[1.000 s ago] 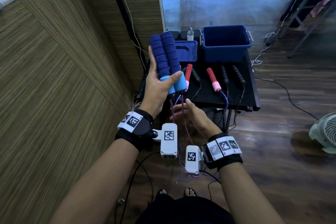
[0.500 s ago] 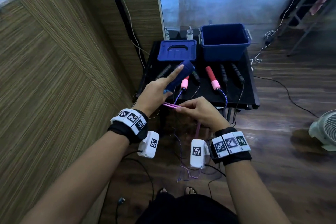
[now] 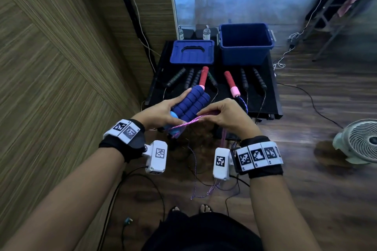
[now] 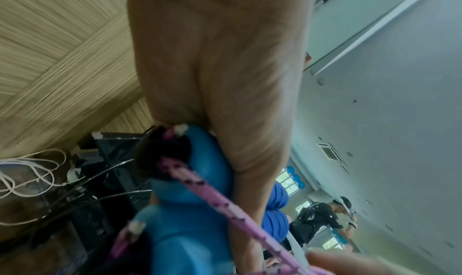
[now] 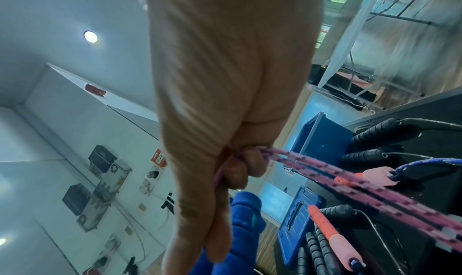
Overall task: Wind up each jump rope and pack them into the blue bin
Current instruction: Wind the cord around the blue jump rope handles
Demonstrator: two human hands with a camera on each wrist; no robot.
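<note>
Two blue foam handles (image 3: 191, 104) sit side by side in the left hand (image 3: 161, 112), joined by one pink rope (image 3: 187, 123), doubled where the right hand (image 3: 224, 116) pinches it. On the black table (image 3: 271, 106) lie two red handles with pink ends (image 3: 230, 83) and what look like six dark ribbed handles (image 3: 243, 81), though the cluster at left is hard to separate. There is one blue bin (image 3: 244, 55), one blue lid (image 3: 192, 52), two small bottles (image 3: 206, 33) behind, and one fan (image 3: 359, 140).
</note>
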